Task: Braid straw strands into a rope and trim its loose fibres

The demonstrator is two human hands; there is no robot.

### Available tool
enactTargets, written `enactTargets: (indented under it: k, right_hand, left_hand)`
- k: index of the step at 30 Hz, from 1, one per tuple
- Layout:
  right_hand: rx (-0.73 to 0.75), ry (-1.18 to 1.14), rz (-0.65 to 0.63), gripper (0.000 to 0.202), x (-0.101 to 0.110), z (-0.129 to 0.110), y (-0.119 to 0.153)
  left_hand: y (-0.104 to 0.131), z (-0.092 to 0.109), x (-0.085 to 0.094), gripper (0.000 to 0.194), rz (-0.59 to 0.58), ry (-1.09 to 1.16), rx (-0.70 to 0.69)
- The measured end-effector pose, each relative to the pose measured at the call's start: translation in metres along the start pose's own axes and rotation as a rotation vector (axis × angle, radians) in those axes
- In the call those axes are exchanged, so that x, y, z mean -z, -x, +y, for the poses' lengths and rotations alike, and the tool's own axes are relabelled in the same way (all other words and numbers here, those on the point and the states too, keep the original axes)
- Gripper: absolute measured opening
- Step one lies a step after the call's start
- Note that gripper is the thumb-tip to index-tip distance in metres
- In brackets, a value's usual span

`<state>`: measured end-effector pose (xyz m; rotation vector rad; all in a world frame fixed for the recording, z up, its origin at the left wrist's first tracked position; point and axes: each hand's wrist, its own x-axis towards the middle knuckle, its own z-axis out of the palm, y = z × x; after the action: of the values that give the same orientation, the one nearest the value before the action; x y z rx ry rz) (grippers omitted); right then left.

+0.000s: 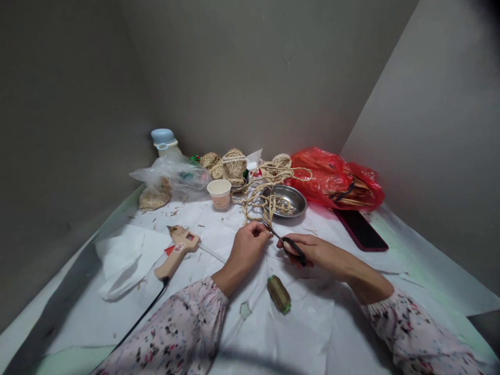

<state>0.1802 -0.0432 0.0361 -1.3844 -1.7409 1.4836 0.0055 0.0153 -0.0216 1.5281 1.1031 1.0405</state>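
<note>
- The left hand (247, 245) is at the middle of the table, thumb and fingertips pinched narrow on the lower ends of the straw cord (270, 214).
- The right hand (307, 251) grips the black handles of the scissors (296, 251), fingers curled around them; the blades point far and left, their tips at the cord just beside the left fingertips.
- From there the cord runs to the far side in loose loops, left of and partly over the metal bowl (303, 208), which has straw bits in it.
- A paper cup (219, 196) stands left of the bowl; coiled straw pieces (234, 165) sit behind it.
- On the right, a red plastic bag (318, 174) lies at the far side, a dark phone (362, 230) just nearer.
- On the left, a glue gun (175, 259) lies beside crumpled white paper (125, 258); farther off are a clear plastic bag (175, 171) and a blue-capped bottle (163, 137).
- A spool of thread (279, 295) lies on the white covering (312, 333), near and between the forearms.
</note>
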Motion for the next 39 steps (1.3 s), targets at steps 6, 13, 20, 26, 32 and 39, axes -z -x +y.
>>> enactTargets:
  k: [6,13,20,26,32,39]
  right_hand:
    - [-0.036,0.039,0.02,0.028,-0.002,0.002,-0.002]
    - [-0.004,0.021,0.028,0.027,-0.004,0.007,-0.002]
    - [0.013,-0.003,-0.001,0.03,-0.002,0.01,-0.004]
    - [-0.003,0.062,0.041,0.027,-0.005,0.009,-0.004]
    - [0.036,0.095,0.052,0.029,-0.004,0.006,-0.003]
    - [-0.025,0.119,0.088,0.028,-0.009,0.009,-0.008]
  left_hand:
    - [0.0,-0.001,0.0,0.008,-0.005,0.001,-0.012]
    - [0.001,0.001,0.0,0.009,0.0,-0.009,-0.016]
    - [0.0,0.0,0.001,0.009,-0.001,-0.037,-0.012]
    - [0.002,0.008,0.0,0.008,0.004,-0.06,-0.021]
    - [0.002,0.008,0.0,0.009,0.01,-0.066,-0.017]
    - [0.002,0.008,0.0,0.008,0.015,-0.069,-0.023]
